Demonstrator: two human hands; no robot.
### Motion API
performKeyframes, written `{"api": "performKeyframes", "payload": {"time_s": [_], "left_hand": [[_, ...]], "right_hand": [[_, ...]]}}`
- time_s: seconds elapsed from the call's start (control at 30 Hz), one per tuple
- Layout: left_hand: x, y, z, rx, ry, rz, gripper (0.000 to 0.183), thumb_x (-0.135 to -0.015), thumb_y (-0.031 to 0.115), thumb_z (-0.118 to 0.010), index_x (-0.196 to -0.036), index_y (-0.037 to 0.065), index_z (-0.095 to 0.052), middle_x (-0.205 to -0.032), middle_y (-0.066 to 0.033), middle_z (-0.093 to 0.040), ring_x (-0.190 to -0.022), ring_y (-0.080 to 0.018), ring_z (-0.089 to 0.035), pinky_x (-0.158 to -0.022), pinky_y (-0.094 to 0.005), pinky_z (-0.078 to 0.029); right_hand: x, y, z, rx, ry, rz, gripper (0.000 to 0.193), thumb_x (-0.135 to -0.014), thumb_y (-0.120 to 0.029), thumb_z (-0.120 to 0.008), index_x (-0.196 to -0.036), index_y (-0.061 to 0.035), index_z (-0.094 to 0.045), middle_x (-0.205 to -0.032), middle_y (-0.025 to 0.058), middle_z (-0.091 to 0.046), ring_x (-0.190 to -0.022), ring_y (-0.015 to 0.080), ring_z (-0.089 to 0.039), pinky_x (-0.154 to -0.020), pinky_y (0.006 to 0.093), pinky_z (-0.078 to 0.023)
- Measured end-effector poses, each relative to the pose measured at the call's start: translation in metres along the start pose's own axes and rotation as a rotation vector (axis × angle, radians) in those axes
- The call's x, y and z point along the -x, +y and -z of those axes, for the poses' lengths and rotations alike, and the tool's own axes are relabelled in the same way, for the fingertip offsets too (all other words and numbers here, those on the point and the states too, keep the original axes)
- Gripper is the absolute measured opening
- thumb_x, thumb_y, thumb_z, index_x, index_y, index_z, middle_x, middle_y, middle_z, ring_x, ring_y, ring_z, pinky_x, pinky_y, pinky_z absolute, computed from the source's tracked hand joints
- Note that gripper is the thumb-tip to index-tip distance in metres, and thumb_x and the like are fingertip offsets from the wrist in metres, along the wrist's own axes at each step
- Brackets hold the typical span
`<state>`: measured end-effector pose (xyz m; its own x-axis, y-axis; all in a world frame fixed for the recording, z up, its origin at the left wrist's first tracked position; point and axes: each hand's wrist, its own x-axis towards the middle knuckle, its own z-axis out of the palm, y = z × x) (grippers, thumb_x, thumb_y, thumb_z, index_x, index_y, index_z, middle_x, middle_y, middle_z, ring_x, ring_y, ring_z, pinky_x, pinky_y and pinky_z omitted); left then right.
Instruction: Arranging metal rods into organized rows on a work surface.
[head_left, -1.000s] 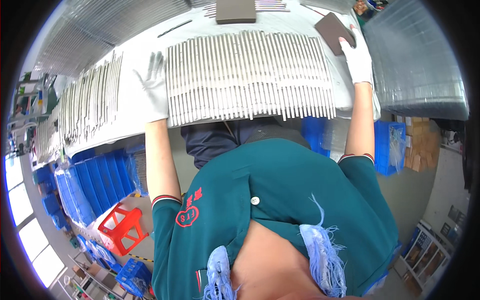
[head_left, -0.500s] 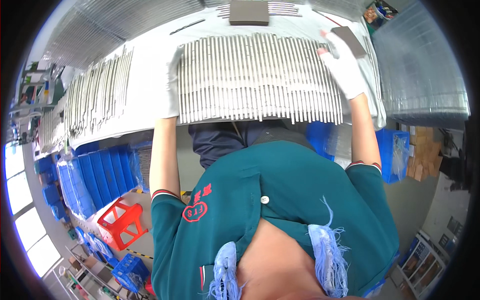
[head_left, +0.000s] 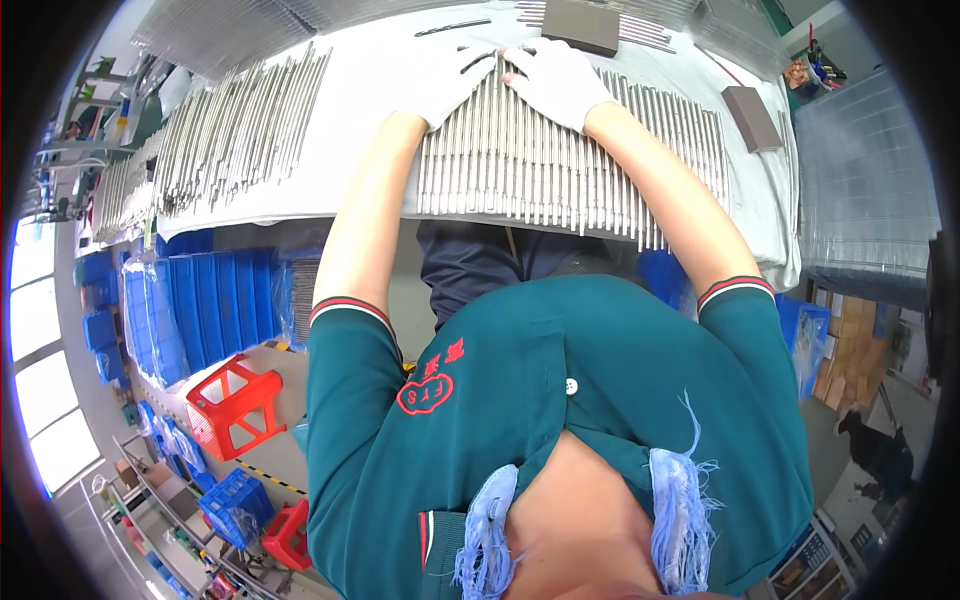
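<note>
A row of slim metal rods (head_left: pixel 540 170) lies side by side on a white cloth (head_left: pixel 365 120). My left hand (head_left: pixel 450 85), in a white glove, reaches over the row's far left part with its fingers apart. My right hand (head_left: pixel 560 82) wears a white glove with bare thumb and index tips. It rests on the far ends of the rods, thumb and index apart, fingertips close to those of my left hand. Both hands cover some far rod ends, and whether a single rod is pinched there is hidden.
More metal rods (head_left: pixel 245 130) lie at the left. Beyond my hands are a dark drill bit (head_left: pixel 453 28) and a brown block (head_left: pixel 582 28) on thin rods; another brown block (head_left: pixel 750 118) lies right. Clear plastic trays (head_left: pixel 850 190) stand far right. Blue bins (head_left: pixel 200 315) and a red stool (head_left: pixel 235 405) stand below left.
My hands have left the two side ends of the row and come together at its far edge. The rods now lean more, and the whole view has shifted.
</note>
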<state>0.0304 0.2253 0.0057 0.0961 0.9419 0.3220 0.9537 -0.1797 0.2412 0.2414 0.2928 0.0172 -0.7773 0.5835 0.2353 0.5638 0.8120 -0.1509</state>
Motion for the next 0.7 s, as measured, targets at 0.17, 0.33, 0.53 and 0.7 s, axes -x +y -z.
{"api": "performKeyframes", "payload": {"time_s": [0.17,0.33,0.53,0.7], "left_hand": [[0.004,0.008,0.002,0.002,0.042,-0.056,0.043,-0.099,0.051,-0.058,-0.123,0.018,-0.072,-0.125,-0.0068,-0.070,-0.122,-0.0271,-0.060,-0.108,-0.0421,-0.044],[0.022,0.021,0.010,0.021,0.138,-0.118,0.042,-0.096,0.052,-0.062,-0.120,0.020,-0.073,-0.123,-0.0050,-0.071,-0.123,-0.0264,-0.060,-0.109,-0.0438,-0.043],[0.036,0.045,0.014,-0.150,-0.001,-0.028,0.056,-0.100,0.054,-0.053,-0.137,0.013,-0.063,-0.141,-0.0153,-0.060,-0.134,-0.0351,-0.052,-0.116,-0.0489,-0.037],[0.070,0.132,0.007,0.097,-0.143,-0.309,0.075,-0.097,0.060,-0.055,-0.147,0.004,-0.053,-0.153,-0.0291,-0.045,-0.146,-0.0436,-0.038,-0.124,-0.0514,-0.026]], "right_hand": [[-0.006,-0.005,-0.004,0.002,0.024,-0.001,0.044,-0.103,-0.044,-0.050,-0.131,-0.0124,-0.063,-0.120,0.0191,-0.067,-0.108,0.0366,-0.064,-0.097,0.0468,-0.050],[0.005,0.000,-0.008,-0.069,0.020,0.085,0.046,-0.102,-0.045,-0.051,-0.133,-0.0122,-0.062,-0.123,0.0187,-0.067,-0.116,0.0347,-0.063,-0.104,0.0454,-0.047],[0.020,0.040,0.003,-0.045,0.127,0.045,0.037,-0.102,-0.039,-0.051,-0.124,-0.0128,-0.067,-0.124,0.0134,-0.067,-0.117,0.0318,-0.063,-0.103,0.0441,-0.049],[0.035,0.049,0.004,-0.047,0.091,0.022,0.032,-0.101,-0.036,-0.053,-0.117,-0.0147,-0.070,-0.115,0.0131,-0.070,-0.113,0.0306,-0.064,-0.099,0.0443,-0.051]]}}
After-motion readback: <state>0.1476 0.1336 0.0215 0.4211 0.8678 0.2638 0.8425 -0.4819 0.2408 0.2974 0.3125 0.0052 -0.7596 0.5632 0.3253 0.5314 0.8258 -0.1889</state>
